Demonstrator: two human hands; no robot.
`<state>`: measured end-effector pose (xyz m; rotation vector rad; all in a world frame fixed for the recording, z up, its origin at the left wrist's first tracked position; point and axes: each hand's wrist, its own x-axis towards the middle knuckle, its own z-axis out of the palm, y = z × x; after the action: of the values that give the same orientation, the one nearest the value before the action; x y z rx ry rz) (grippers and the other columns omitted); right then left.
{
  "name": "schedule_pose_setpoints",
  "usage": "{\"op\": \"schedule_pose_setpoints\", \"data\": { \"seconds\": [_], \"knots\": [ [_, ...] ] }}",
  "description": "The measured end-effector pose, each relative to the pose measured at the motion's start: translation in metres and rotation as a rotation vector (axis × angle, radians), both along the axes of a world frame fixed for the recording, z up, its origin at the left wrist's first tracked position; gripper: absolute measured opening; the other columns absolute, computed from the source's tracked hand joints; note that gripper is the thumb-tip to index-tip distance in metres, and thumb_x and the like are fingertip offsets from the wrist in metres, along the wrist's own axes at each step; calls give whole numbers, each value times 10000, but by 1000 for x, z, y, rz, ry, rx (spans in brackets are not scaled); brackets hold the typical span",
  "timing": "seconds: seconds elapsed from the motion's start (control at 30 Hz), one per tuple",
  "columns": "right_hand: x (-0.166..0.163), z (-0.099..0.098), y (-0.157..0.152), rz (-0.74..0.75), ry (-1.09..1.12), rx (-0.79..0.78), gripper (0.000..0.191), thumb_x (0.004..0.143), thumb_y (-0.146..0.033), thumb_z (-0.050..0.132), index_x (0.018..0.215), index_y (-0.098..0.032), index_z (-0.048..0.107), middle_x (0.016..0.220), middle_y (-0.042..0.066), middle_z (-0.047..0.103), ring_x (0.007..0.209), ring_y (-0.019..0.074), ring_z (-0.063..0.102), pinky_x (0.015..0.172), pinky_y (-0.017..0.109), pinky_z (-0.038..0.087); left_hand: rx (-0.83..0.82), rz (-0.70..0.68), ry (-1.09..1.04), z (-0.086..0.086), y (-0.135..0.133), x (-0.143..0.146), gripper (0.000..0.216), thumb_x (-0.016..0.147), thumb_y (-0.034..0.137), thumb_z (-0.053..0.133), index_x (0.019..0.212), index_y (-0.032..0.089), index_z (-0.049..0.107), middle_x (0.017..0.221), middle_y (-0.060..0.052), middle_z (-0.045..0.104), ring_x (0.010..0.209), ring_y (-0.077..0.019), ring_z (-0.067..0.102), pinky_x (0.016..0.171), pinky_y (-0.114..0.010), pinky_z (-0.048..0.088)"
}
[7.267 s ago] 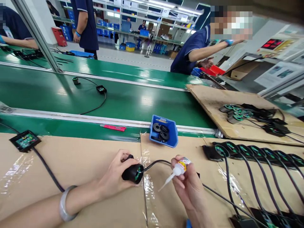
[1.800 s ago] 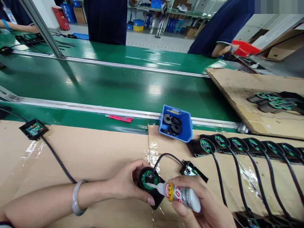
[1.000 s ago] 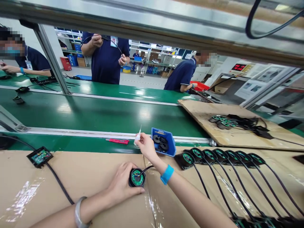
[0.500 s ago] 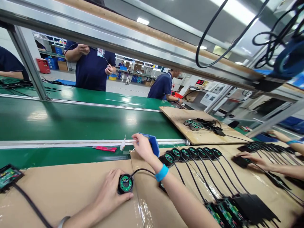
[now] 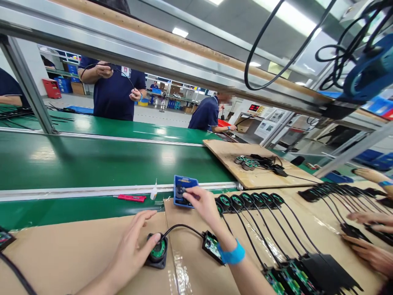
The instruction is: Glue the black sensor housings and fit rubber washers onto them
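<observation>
My left hand [image 5: 130, 248] has its fingers stretched out and apart. Its thumb rests over a round black housing [image 5: 157, 253] with a green circuit board inside, which lies on the cardboard. From that housing a black cable [image 5: 184, 225] runs to a small black box with a circuit board [image 5: 211, 245], partly under my right wrist. My right hand [image 5: 201, 203] reaches into a blue bin [image 5: 193, 180], fingertips pinched on a small dark part [image 5: 181, 190]; its exact kind is too small to make out. More dark parts lie in the bin.
Several cabled round housings [image 5: 247, 200] stand in a row at right, their cables leading to open boxes [image 5: 287, 278]. A red cutter [image 5: 132, 198] and a small white bottle [image 5: 154, 191] lie by the rail. Co-worker's hands [image 5: 365, 237] work at far right. A metal frame [image 5: 153, 45] crosses above.
My right hand has moved from above the blue bin's left side into it, pinching a small part. My left hand has loosened from around the housing. The co-worker's hands at right have shifted.
</observation>
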<state>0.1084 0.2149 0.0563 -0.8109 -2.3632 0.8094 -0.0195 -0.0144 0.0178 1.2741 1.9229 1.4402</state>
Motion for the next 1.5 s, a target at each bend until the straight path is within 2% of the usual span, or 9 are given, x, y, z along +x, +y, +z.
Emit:
{"op": "schedule_pose_setpoints", "data": {
  "seconds": [0.17, 0.3, 0.43, 0.6, 0.93, 1.07, 1.2, 1.3, 1.5],
  "knots": [
    [16, -14, -89, 186, 334, -123, 322, 897, -505, 681, 839, -198, 757, 805, 35, 758, 731, 170, 728, 663, 250, 602, 99, -120, -340, -8, 0, 0, 532, 945, 515, 606, 1408, 304, 451, 1386, -114, 586, 1262, -289, 607, 1068, -440, 535],
    [9, -23, -122, 276, 467, -113, 196, 915, -389, 665, 894, -232, 783, 822, 29, 762, 719, 146, 722, 685, 218, 591, 91, -186, -429, -16, -3, -2, 473, 918, 418, 693, 1361, 330, 552, 1349, -75, 592, 1184, -268, 663, 985, -356, 600],
    [22, -15, -114, 373, 434, -110, 207, 889, -238, 691, 1091, -227, 736, 1003, 52, 746, 899, 163, 713, 830, 249, 588, 107, -111, -361, 8, -7, -4, 456, 894, 402, 715, 1332, 321, 615, 1256, -62, 627, 1059, -235, 721, 903, -308, 633],
    [48, -24, -89, 303, 49, 204, 483, 885, -168, 657, 1347, -206, 521, 1287, 122, 630, 1218, 299, 576, 1006, 507, 541, 77, -1, -142, 37, -15, -13, 350, 849, 332, 744, 1187, 269, 675, 1106, -54, 743, 953, -216, 754, 846, -283, 648],
    [56, -43, -93, 260, 55, 260, 198, 1019, -360, 493, 1154, -238, 571, 1021, 80, 567, 936, 206, 613, 760, 306, 567, -33, -188, 311, 22, -26, -9, 269, 944, 289, 663, 1211, 303, 692, 1261, -62, 690, 1100, -227, 706, 974, -330, 595],
    [56, -41, -99, 230, 73, 374, 435, 934, -593, 580, 1096, -189, 593, 965, 90, 552, 822, 208, 577, 658, 306, 509, -106, -267, 58, 25, -18, -10, 235, 920, 251, 668, 1153, 258, 637, 1205, -69, 668, 1117, -230, 674, 952, -344, 591],
    [53, -41, -103, 192, 82, 475, 379, 939, -547, 604, 988, -170, 614, 905, 81, 554, 791, 207, 537, 678, 322, 416, -199, -253, -340, 28, -17, -10, 239, 922, 298, 651, 1122, 217, 549, 1071, -69, 684, 961, -213, 714, 845, -337, 617],
    [53, -43, -104, 191, 91, 446, 348, 955, -514, 598, 980, -167, 614, 917, 79, 551, 810, 205, 516, 728, 329, 382, -272, -222, -420, 29, -21, -7, 244, 913, 325, 663, 1084, 210, 534, 1005, -59, 692, 866, -203, 724, 714, -291, 625],
    [56, -44, -102, 239, 70, 382, 288, 947, -452, 641, 998, -171, 596, 945, 69, 554, 844, 208, 505, 767, 342, 360, -182, -199, 118, 32, -29, -2, 172, 897, 294, 715, 1053, 261, 653, 1088, -38, 704, 991, -215, 711, 852, -317, 621]
  ]
}}
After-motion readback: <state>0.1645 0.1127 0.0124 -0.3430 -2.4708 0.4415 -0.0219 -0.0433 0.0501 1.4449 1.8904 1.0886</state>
